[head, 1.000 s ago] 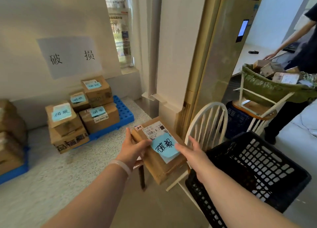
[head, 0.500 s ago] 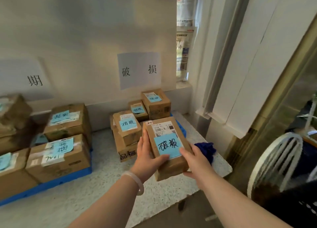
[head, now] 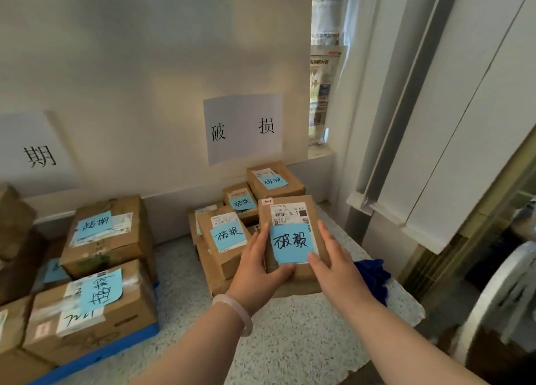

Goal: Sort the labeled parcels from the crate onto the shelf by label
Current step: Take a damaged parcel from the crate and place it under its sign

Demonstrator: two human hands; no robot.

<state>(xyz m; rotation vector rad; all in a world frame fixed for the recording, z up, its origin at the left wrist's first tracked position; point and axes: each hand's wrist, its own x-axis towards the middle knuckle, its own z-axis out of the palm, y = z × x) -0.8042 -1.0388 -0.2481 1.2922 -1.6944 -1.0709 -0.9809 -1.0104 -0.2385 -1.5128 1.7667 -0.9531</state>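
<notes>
You are holding the parcel (head: 290, 210) between both hands. Your left hand (head: 258, 274) is gripping its left edge, thumb curling over the near edge. Your right hand (head: 333, 265) is clamping the right side, thumb lying on the blue note (head: 291, 244). The parcel is sitting at the right of the stack of labeled parcels (head: 226, 239), below the wall sign (head: 242, 126), whose characters appear to match the note. You are carrying out the placement step. From this angle it cannot be told whether the parcel is resting on the box beneath or hanging just above it. The next move calls for seating it flat, then opening both hands outward without dragging it toward the shelf (head: 290, 341) edge.
</notes>
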